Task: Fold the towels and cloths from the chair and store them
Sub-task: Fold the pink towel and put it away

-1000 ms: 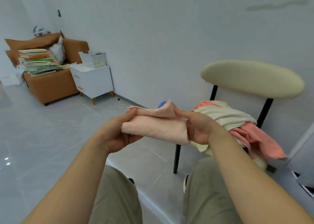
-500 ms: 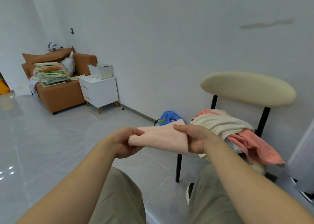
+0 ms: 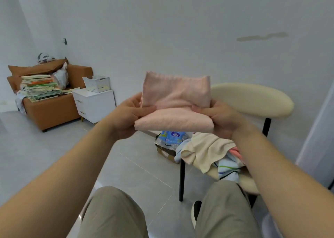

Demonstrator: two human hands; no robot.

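Both bare forearms reach forward, khaki trouser legs below them. The pink towel (image 3: 174,100) is held in the air between the hands, in front of the chair (image 3: 253,100) and clear of its seat. The left hand (image 3: 126,119) pinches the towel's left edge, with the thumb flat on top along the crease and the other fingers curled underneath, mostly hidden. The right hand (image 3: 221,119) does the same on the right edge, thumb on top and fingers wrapped under the thick lower layer. The towel is part-folded: a far flap stands up behind the thumbs, and a doubled roll lies nearer the person. The chair has a cream backrest and black legs. Its seat holds a heap with a cream cloth (image 3: 207,149) on top sagging over the front edge, a blue-striped cloth (image 3: 227,169) under it and a scrap of coral cloth (image 3: 236,150) beside the right forearm. On the floor by the wall, a blue packet (image 3: 171,137) sits on a cardboard box (image 3: 165,153). Far left is a brown sofa (image 3: 52,111) bearing a stack of books (image 3: 39,88). Beside it stands a white nightstand (image 3: 95,107) with a white basket (image 3: 96,84) on top.
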